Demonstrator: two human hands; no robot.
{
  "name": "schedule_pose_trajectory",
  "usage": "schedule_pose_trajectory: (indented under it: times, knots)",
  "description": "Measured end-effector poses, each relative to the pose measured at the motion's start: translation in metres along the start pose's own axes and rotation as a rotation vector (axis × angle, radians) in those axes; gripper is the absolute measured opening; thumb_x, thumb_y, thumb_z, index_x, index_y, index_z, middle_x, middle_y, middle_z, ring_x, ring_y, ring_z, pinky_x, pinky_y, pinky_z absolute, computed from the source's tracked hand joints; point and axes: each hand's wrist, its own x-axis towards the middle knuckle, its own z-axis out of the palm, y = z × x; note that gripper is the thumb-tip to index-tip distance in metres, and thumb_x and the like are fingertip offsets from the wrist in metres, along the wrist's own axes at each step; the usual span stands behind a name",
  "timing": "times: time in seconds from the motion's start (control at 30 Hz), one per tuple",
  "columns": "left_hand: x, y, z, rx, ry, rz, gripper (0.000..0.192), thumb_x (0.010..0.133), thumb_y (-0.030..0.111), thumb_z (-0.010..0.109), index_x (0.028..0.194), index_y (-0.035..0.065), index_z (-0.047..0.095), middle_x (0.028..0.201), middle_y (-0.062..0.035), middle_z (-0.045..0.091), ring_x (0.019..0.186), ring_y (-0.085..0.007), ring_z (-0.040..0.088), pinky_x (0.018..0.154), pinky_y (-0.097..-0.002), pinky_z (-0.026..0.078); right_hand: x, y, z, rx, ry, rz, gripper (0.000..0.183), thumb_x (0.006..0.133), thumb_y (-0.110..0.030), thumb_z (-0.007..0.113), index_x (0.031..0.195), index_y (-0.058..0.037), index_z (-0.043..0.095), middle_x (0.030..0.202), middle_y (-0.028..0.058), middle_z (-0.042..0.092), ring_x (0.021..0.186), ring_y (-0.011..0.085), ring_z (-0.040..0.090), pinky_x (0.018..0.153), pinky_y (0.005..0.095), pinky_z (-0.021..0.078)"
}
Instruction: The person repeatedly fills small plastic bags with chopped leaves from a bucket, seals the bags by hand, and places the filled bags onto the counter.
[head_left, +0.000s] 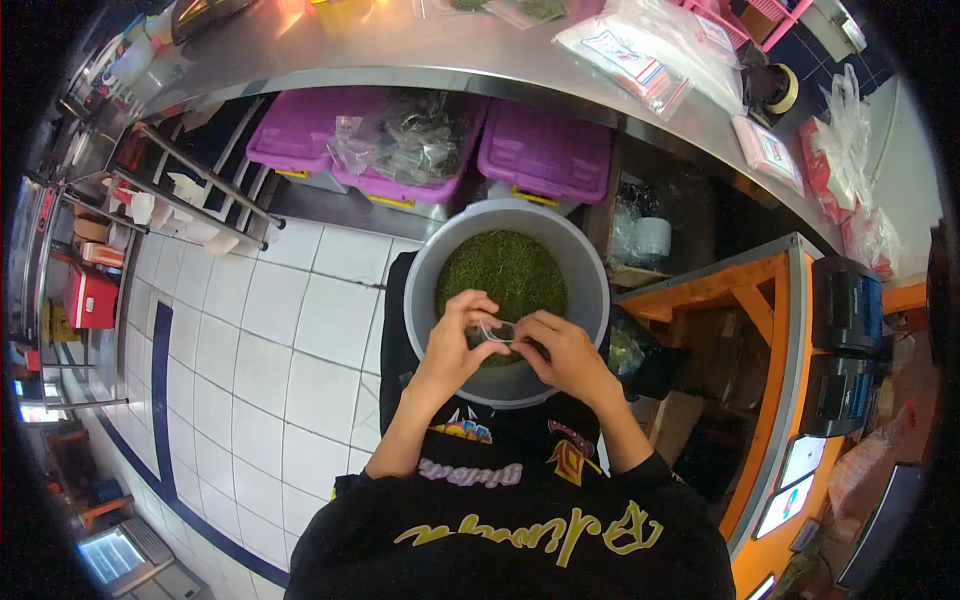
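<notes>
A small clear plastic bag (498, 331) is pinched between both hands, its mouth spread into a rounded opening. My left hand (456, 341) grips its left side with thumb and fingers, and my right hand (559, 351) grips the right side. Both hands are over a large grey plastic tub (589, 300), above its near half. Inside the tub lies a layer of finely chopped green herb-like material (502, 262). The bag's lower part is hard to make out, so whether anything is in it cannot be told.
A stainless steel counter (420, 49) runs across the far side, with packs of plastic bags (626, 56) on it. Purple-lidded storage boxes (547, 150) stand beneath. An orange wooden frame (787, 315) rises at the right. White floor tiles (255, 352) stretch to the left, with a metal rack (210, 180) beyond.
</notes>
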Motion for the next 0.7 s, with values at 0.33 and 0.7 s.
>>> schedule_pose_trajectory:
  times: [0.33, 0.7]
  knots:
    - [0.004, 0.004, -0.004, -0.530, 0.150, -0.195, 0.040, 0.085, -0.010, 0.061, 0.114, 0.0028, 0.038, 0.098, -0.0186, 0.065, 0.097, -0.0246, 0.067, 0.080, -0.0300, 0.056, 0.001, -0.006, 0.003, 0.375, 0.437, 0.073, 0.016, 0.078, 0.004, 0.069, 0.094, 0.0010, 0.067, 0.088, 0.0110, 0.067, 0.080, 0.0193, 0.066, 0.071, 0.0296, 0.0514]
    - [0.002, 0.013, 0.010, -0.478, 0.187, -0.143, 0.045, 0.084, -0.009, 0.063, 0.109, 0.0053, 0.029, 0.094, -0.0157, 0.064, 0.090, -0.0177, 0.066, 0.079, -0.0274, 0.054, -0.002, -0.007, 0.019, 0.384, 0.413, 0.114, 0.025, 0.078, 0.004, 0.068, 0.101, 0.0001, 0.061, 0.089, 0.0105, 0.067, 0.083, 0.0176, 0.068, 0.074, 0.0279, 0.0532]
